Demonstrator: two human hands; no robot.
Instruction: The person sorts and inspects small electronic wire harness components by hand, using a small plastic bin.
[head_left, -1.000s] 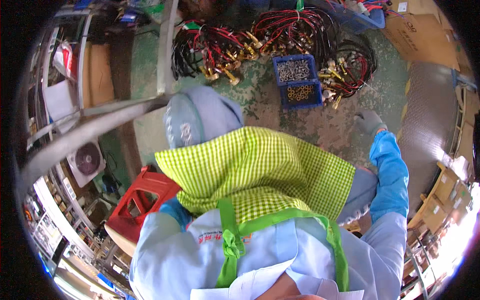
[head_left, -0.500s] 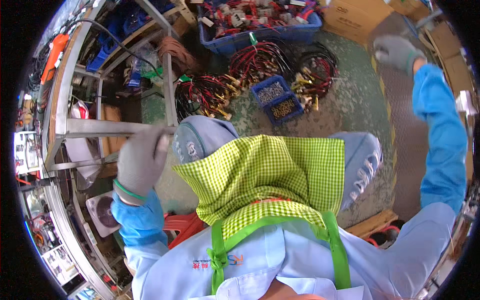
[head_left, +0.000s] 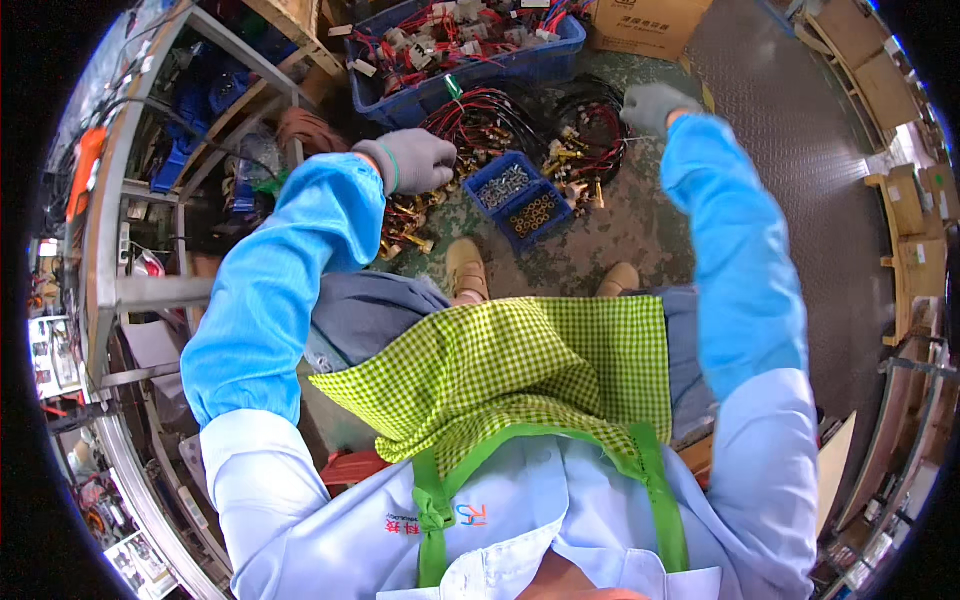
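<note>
My left hand (head_left: 418, 161), in a grey glove, hovers over the left bundle of cables, its fingers loosely bent and nothing visible in them. Brass-coloured fittings (head_left: 405, 222) on those cables show below it. At the right, my gloved right hand (head_left: 656, 107) is beside a coil of black and red cables (head_left: 592, 112), with its fingers bent but apart; whether it touches the coil I cannot tell. Between the hands, another bundle of red and black cables (head_left: 490, 108) lies on the floor. A small two-part blue bin (head_left: 522, 240) holds silvery screws (head_left: 503, 187) and brass-coloured rings (head_left: 533, 215).
A large blue crate (head_left: 480, 76) of wired connectors stands at the back, with a cardboard box (head_left: 650, 28) to its right. A metal frame (head_left: 160, 292) runs along my left. Boxes on a wooden pallet (head_left: 905, 250) stand far right. My shoes (head_left: 465, 268) are near the bin.
My left hand has left the metal frame and moved forward and right, over the cables. My right hand has swung left to the cable coil. My view has shifted, and my shoes now show.
</note>
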